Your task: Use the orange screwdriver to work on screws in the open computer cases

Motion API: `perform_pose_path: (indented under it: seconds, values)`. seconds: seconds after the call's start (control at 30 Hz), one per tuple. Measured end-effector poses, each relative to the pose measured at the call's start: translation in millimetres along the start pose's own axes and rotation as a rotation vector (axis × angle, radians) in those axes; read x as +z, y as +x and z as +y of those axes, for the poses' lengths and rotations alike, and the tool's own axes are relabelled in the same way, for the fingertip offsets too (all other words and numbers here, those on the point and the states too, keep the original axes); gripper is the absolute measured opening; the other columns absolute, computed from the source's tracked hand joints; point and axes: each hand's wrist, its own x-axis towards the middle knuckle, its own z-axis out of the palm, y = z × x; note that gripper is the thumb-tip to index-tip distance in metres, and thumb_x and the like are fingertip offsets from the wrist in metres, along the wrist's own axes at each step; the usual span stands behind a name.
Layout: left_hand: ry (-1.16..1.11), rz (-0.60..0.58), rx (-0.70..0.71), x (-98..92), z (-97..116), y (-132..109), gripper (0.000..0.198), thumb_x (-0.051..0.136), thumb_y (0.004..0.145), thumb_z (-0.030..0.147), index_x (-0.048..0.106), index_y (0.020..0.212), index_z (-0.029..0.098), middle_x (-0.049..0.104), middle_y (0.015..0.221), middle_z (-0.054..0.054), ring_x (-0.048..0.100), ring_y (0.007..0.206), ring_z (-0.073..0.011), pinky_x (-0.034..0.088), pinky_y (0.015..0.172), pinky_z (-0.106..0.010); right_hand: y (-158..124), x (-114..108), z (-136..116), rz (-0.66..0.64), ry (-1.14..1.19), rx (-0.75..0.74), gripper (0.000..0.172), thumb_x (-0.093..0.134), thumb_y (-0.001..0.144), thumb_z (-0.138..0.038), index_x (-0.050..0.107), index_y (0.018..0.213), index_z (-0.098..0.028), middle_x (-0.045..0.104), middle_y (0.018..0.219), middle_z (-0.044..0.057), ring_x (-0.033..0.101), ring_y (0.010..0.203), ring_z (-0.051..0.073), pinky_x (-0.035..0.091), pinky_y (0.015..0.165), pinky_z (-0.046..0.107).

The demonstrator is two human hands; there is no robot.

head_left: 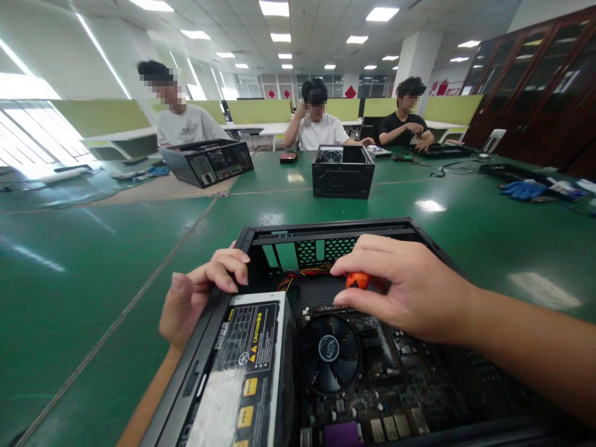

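An open computer case (189, 379) lies in front of me. Inside it sit a power supply (261, 310) with a caution label, a round black CPU fan (329, 355) and a dusty motherboard (382, 360). With its fingers curled over the case's left rim, my left hand (205, 292) grips the frame. My right hand (405, 285) is closed over the case's interior, around what looks like a screwdriver (357, 280); only the end of its orange and black handle shows, and its shaft is hidden. Coloured cables (302, 273) run near the case's far wall.
Across the green table (261, 205), two other computer cases stand, one at the left (205, 162) and one in the middle (343, 172). Three people sit on the far side. Blue gloves (524, 190) and dark parts lie at the right.
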Motion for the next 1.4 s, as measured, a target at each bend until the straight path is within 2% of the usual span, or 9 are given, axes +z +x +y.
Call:
perform_pose_path:
  seconds: [0.07, 0.17, 0.27, 0.37, 0.5, 0.93, 1.07, 1.17, 1.4]
  values:
    - [0.005, 0.004, 0.001, 0.9, 0, 0, 0.061, 0.033, 0.096, 0.064, 0.071, 0.071, 0.022, 0.061, 0.074, -0.007, 0.053, 0.098, -0.0283, 0.027, 0.112, -0.049, 0, 1, 2, 0.007, -0.023, 0.02, 0.028, 0.072, 0.092, -0.029, 0.072, 0.116, -0.014, 0.064, 0.089, 0.004, 0.06, 0.075, 0.015, 0.051, 0.073, 0.029]
    - [-0.001, 0.005, 0.009, 2.6, 2, 1, 0.062, 0.033, 0.096, 0.063, 0.071, 0.07, 0.022, 0.061, 0.073, -0.007, 0.053, 0.097, -0.0273, 0.028, 0.112, -0.047, -2, -3, -1, 0.048, 0.04, 0.007, 0.045, 0.067, 0.092, -0.016, 0.06, 0.136, -0.011, 0.068, 0.101, 0.007, 0.064, 0.086, 0.016, 0.051, 0.083, 0.03]
    - [-0.008, -0.01, 0.014, 3.0, 2, 2, 0.062, 0.034, 0.096, 0.064, 0.071, 0.069, 0.022, 0.06, 0.072, -0.007, 0.054, 0.095, -0.0269, 0.028, 0.113, -0.046, -6, -12, -10, 0.1, 0.216, -0.056, 0.031, 0.063, 0.088, -0.007, 0.067, 0.119, -0.008, 0.072, 0.102, 0.008, 0.066, 0.092, 0.015, 0.051, 0.085, 0.027]
    - [-0.009, -0.025, 0.025, 2.5, 1, 3, 0.061, 0.034, 0.096, 0.063, 0.071, 0.07, 0.022, 0.061, 0.073, -0.006, 0.054, 0.096, -0.0266, 0.027, 0.114, -0.046, -8, -17, -18, 0.034, 0.358, -0.119, 0.02, 0.06, 0.086, -0.004, 0.07, 0.102, -0.008, 0.073, 0.091, 0.008, 0.067, 0.084, 0.015, 0.053, 0.078, 0.027]
    - [0.0, -0.012, 0.029, 2.5, 0, 2, 0.061, 0.033, 0.097, 0.062, 0.071, 0.07, 0.022, 0.061, 0.073, -0.007, 0.054, 0.096, -0.0273, 0.028, 0.113, -0.047, -8, -13, -20, -0.096, 0.398, -0.156, 0.025, 0.057, 0.082, -0.003, 0.07, 0.104, -0.005, 0.073, 0.089, 0.01, 0.067, 0.081, 0.017, 0.055, 0.075, 0.03]
    - [-0.003, 0.023, -0.002, 6.0, 4, 3, 0.061, 0.038, 0.095, 0.064, 0.071, 0.066, 0.022, 0.062, 0.07, -0.007, 0.055, 0.094, -0.0264, 0.031, 0.11, -0.045, -6, -9, -16, -0.149, 0.306, -0.184, 0.032, 0.057, 0.083, -0.005, 0.065, 0.114, -0.013, 0.074, 0.096, 0.009, 0.067, 0.084, 0.017, 0.056, 0.077, 0.031]
    - [-0.011, 0.029, 0.006, 7.2, 5, 3, 0.062, 0.037, 0.095, 0.064, 0.071, 0.066, 0.021, 0.061, 0.071, -0.007, 0.055, 0.094, -0.0264, 0.028, 0.114, -0.046, -5, -5, -12, -0.118, 0.265, -0.204, 0.022, 0.075, 0.088, -0.023, 0.069, 0.106, -0.012, 0.07, 0.083, 0.005, 0.063, 0.073, 0.014, 0.051, 0.069, 0.025]
    - [-0.017, 0.012, 0.019, 4.8, 3, 3, 0.054, 0.038, 0.096, 0.054, 0.071, 0.068, 0.021, 0.062, 0.072, -0.007, 0.055, 0.093, -0.0262, 0.03, 0.112, -0.045, -5, -4, -10, -0.126, 0.277, -0.231, 0.033, 0.081, 0.085, -0.037, 0.072, 0.105, -0.011, 0.065, 0.074, 0.0, 0.057, 0.065, 0.012, 0.047, 0.062, 0.023]
    - [0.26, -0.223, 0.013, -25.4, 16, 9, 0.017, 0.054, 0.081, 0.026, 0.069, 0.076, 0.019, 0.072, 0.084, -0.011, 0.061, 0.103, -0.032, 0.035, 0.112, -0.054, -7, -12, -27, -0.327, 0.17, -0.023, 0.05, 0.064, 0.097, -0.025, 0.053, 0.145, -0.019, 0.071, 0.114, 0.008, 0.066, 0.101, 0.02, 0.053, 0.093, 0.034]
